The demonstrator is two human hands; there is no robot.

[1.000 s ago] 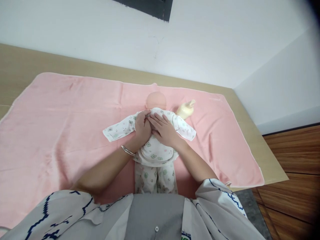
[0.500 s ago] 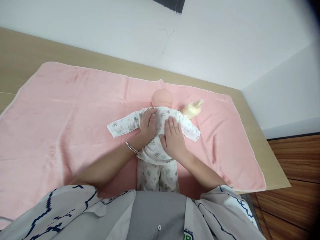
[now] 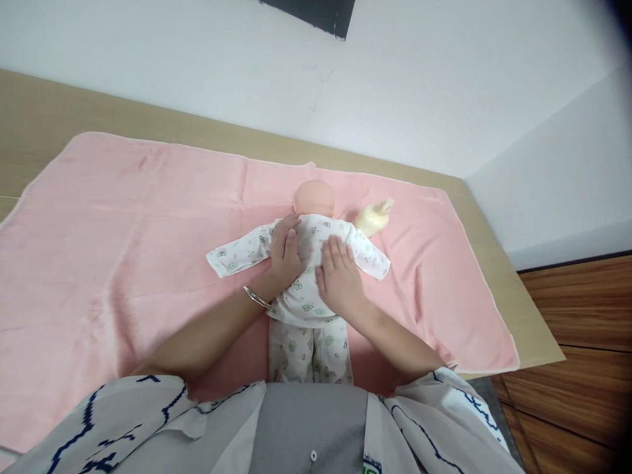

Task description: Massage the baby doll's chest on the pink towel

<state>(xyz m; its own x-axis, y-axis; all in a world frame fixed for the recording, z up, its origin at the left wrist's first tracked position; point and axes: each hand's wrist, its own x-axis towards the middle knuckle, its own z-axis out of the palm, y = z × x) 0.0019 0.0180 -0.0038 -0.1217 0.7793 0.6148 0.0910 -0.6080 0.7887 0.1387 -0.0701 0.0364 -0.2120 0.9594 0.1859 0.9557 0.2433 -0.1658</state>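
A baby doll (image 3: pixel 309 299) in white printed pyjamas lies on a pink blanket (image 3: pixel 168 204), its bald head away from me and its sleeves spread to both sides. My left hand (image 3: pixel 285 253) rests along the left side of the doll's upper body, near the shoulder, with its fingers stretched out. On the right part of the torso lies my right hand (image 3: pixel 340 275), flat, fingers extended. Neither hand grips anything. Just beyond the doll's right-hand sleeve is a pale yellow baby bottle (image 3: pixel 374 217) lying on its side.
The blanket covers most of a light wooden table (image 3: pixel 528 322) that stands against a white wall (image 3: pixel 207 72). A dark panel (image 3: pixel 320 14) hangs at the top. Brown wood-grain drawers (image 3: pixel 582 309) are at the right, below table height.
The view has shifted slightly, so the scene sits a little further left and lower. Both hands stay on the doll's torso in nearly the same places.
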